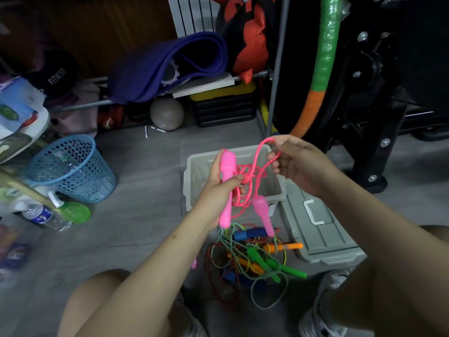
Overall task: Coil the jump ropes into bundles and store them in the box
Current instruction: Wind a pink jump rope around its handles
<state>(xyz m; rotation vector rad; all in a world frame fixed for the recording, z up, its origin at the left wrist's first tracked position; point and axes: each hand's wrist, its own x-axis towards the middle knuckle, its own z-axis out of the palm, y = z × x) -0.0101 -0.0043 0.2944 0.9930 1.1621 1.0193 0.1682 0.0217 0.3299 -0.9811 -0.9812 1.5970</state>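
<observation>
- Left hand (220,181) grips one handle of the pink plastic jump rope (245,181).
- Right hand (295,164) pinches its loop.
- Grey plastic box (194,171) behind is partly hidden.

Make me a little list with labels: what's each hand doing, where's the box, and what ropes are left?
left hand: grips one pink handle of the pink jump rope
right hand: pinches a loop of the pink cord
other pink handle: dangling
box: open, on the floor behind the hands
lid: lying beside the box
ropes left: tangled pile on the floor
</observation>
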